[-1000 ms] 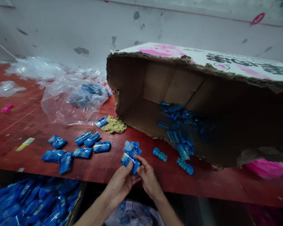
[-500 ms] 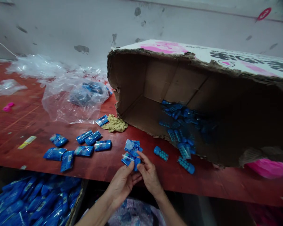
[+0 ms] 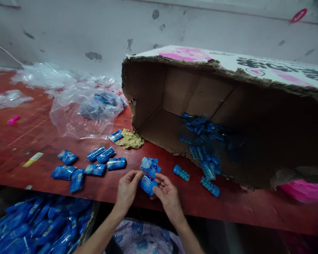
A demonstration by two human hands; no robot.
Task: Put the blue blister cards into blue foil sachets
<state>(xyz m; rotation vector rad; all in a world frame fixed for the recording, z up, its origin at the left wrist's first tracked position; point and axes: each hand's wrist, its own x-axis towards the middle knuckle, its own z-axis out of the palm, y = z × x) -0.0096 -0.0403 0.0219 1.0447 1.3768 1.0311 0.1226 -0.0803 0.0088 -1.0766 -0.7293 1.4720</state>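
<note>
Near the front edge of the red table, a small blue printed packet [image 3: 147, 185] is held between my two hands. My left hand [image 3: 127, 188] pinches its upper left corner. The fingers of my right hand [image 3: 168, 195] are closed on its right side. Just beyond lie flat blue printed sleeves [image 3: 149, 165], partly overlapping. To the right, a blue-capped clear pack of round blue pieces [image 3: 181, 173] lies on the table, with a similar pack [image 3: 210, 186] near the box opening. Several filled blue packets [image 3: 95, 169] lie to the left.
A large cardboard box [image 3: 148, 123] lies on its side at right, with several blue packs inside. A clear plastic bag [image 3: 69, 116] and a yellowish crumpled cloth [image 3: 129, 139] lie at back left. Below the table edge, a bin holds many blue packets [image 3: 42, 225].
My left hand has moved left and up to the packet's upper left corner. The packet now faces up, showing its broad blue front between both hands.
</note>
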